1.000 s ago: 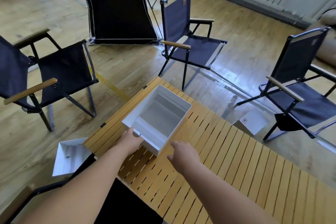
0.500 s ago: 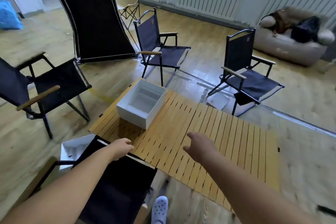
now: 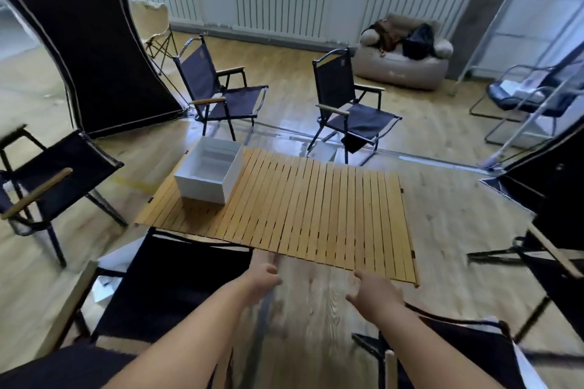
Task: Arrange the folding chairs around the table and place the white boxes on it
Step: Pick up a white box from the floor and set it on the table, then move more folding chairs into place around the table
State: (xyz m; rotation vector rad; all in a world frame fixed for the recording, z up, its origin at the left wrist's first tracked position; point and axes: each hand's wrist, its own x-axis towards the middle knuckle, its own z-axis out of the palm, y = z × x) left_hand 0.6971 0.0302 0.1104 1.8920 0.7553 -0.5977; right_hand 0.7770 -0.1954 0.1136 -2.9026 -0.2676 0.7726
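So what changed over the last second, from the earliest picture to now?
Both hands let go of the open white cardboard box and pulled back: the left hand and right hand now hang empty over the floor, short of the slatted wooden table's near edge. The view backed away too. The box stayed at the table's far left corner; the dark folding chairs beyond it look unmoved.

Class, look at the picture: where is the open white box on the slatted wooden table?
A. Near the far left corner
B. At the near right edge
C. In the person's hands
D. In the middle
A: the white box stands near the table's far left corner, away from both hands.
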